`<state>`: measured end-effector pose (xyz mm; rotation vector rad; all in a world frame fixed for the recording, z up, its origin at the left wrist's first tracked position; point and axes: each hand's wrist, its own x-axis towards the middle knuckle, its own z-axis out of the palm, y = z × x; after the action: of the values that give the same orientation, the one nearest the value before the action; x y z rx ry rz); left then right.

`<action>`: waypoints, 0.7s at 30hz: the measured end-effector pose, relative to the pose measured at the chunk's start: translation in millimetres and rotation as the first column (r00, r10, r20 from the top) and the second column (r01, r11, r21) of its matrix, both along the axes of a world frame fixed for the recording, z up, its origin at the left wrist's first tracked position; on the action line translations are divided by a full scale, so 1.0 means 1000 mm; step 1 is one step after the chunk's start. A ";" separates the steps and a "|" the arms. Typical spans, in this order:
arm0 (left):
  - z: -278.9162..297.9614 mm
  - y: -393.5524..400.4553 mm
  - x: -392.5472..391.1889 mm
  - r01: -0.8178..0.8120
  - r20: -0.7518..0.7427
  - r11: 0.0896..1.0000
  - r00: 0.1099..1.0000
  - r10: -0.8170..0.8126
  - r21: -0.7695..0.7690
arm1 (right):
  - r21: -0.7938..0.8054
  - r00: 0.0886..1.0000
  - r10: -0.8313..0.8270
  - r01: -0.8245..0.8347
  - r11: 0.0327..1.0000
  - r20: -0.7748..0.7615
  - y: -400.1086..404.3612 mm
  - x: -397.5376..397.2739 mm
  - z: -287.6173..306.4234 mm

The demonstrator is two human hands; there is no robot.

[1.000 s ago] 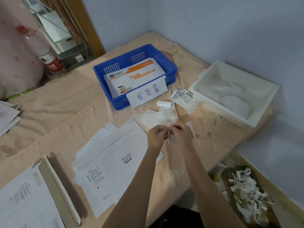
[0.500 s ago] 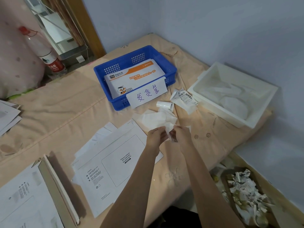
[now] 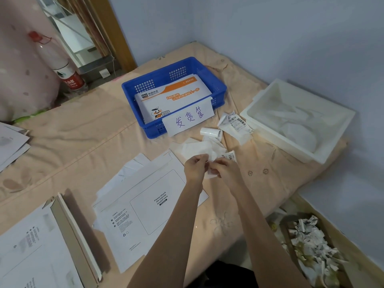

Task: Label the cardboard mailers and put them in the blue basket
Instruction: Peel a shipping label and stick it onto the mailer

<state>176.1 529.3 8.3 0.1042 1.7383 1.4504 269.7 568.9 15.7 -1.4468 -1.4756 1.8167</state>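
A peach-coloured bedsheet (image 3: 68,140) is seen from above, spread over a flat surface that meets a pale blue wall at the top and right of the frame. At the centre, two bare forearms reach up from the bottom edge. The left hand (image 3: 195,168) and the right hand (image 3: 226,170) are held close together, and a small white label (image 3: 212,171) is pinched between them; the fingers of both hands are curled round its edges, though which fingertips touch the paper cannot be told. Just beyond the hands, loose white backing paper (image 3: 197,148) and a small label roll (image 3: 211,133) lie on the sheet, with a crumpled barcode slip (image 3: 235,123) beside them.

A white cardboard mailer (image 3: 145,206), printed with "Please attach sto express waybill here", lies flat in the lower centre, under the left forearm, with more white sheets tucked beneath its upper left edge. A blue basket (image 3: 133,94) sits in the upper centre; an orange-and-white sto express mailer (image 3: 172,96) rests inside it, and a handwritten paper sign (image 3: 189,118) hangs on its near wall. A white plastic tray (image 3: 259,109) holding white paper is placed at the right. More mailers (image 3: 31,252) are stacked at the lower left. A box of crumpled paper scraps (image 3: 311,246) is seen at the lower right, and a bottle with a red label (image 3: 68,77) stands at the upper left.
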 end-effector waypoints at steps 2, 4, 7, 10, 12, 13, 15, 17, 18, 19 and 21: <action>-0.001 -0.001 -0.001 0.007 -0.008 1.000 1.000 -0.007 0.006 | -0.008 1.000 -0.024 0.024 1.000 0.002 0.001 -0.002 0.001; 0.000 -0.003 -0.001 0.000 0.004 1.000 1.000 0.000 0.022 | -0.030 0.999 -0.052 0.052 0.998 -0.002 0.000 -0.004 0.001; 0.003 -0.005 0.000 0.000 0.039 0.999 0.999 -0.002 0.043 | 0.012 0.996 -0.085 0.085 0.996 -0.026 -0.002 -0.004 -0.002; 0.003 -0.008 0.002 0.123 -0.045 0.992 0.992 -0.122 0.021 | 0.057 0.994 -0.106 0.107 0.993 -0.026 -0.002 -0.004 -0.003; 0.003 -0.010 0.002 0.183 -0.100 0.983 0.979 -0.180 0.022 | 0.074 0.996 -0.086 0.088 0.993 -0.018 -0.003 -0.005 -0.003; 0.002 -0.010 0.001 0.196 -0.117 0.981 0.974 -0.193 0.014 | 0.075 0.997 -0.078 0.078 0.994 -0.014 -0.003 -0.005 -0.004; 0.000 -0.009 0.000 0.210 -0.169 0.977 0.963 -0.212 -0.031 | 0.078 0.997 -0.074 0.074 0.994 -0.006 -0.003 -0.006 -0.005; -0.001 -0.008 0.000 0.228 -0.223 0.969 0.944 -0.244 -0.092 | 0.086 0.997 -0.069 0.068 0.994 0.014 -0.003 -0.008 -0.006; -0.001 -0.008 -0.001 0.233 -0.233 0.966 0.939 -0.253 -0.111 | 0.090 0.997 -0.059 0.056 0.994 0.039 -0.003 -0.008 -0.007; -0.001 -0.008 -0.002 0.229 -0.231 0.966 0.940 -0.252 -0.122 | 0.087 0.997 -0.055 0.050 0.995 0.059 -0.002 -0.008 -0.010; -0.001 -0.007 -0.004 0.196 -0.189 0.972 0.957 -0.219 -0.132 | 0.031 0.997 -0.051 0.049 0.998 0.058 0.000 -0.006 -0.011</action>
<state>171.7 522.0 7.6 0.3758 1.9060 1.2205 263.5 568.7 4.8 -1.5210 -1.4746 1.7295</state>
